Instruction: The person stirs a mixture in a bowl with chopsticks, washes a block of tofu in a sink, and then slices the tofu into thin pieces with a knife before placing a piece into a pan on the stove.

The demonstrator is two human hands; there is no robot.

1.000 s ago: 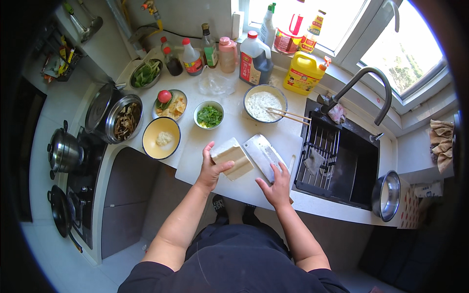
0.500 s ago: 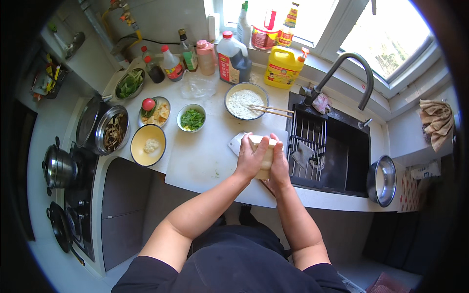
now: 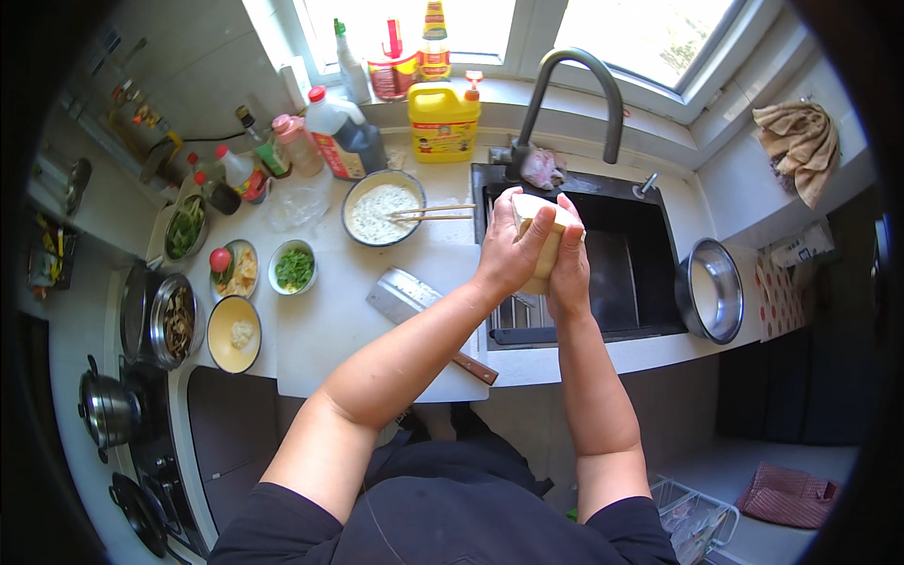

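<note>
The left hand and right hand are pressed together around a pale block, holding it between them over the black sink, right of the picture's centre. The thumbs lie along its near side; the far fingers are partly hidden.

Preparation looks well advanced on the left of the frame: chopped greens sit in a small bowl, and a minced pale heap lies in a yellow-lined bowl. At upper centre, a white mixture appears to be stirred already — chopsticks rest across the bowl's rim.

The block seems to be the part left undone: no cut shows on its visible surface, though the hands cover much of it. The cleaver lies unheld on the white cutting board — at lower centre, partly behind the left forearm — and no slices show there.
</note>
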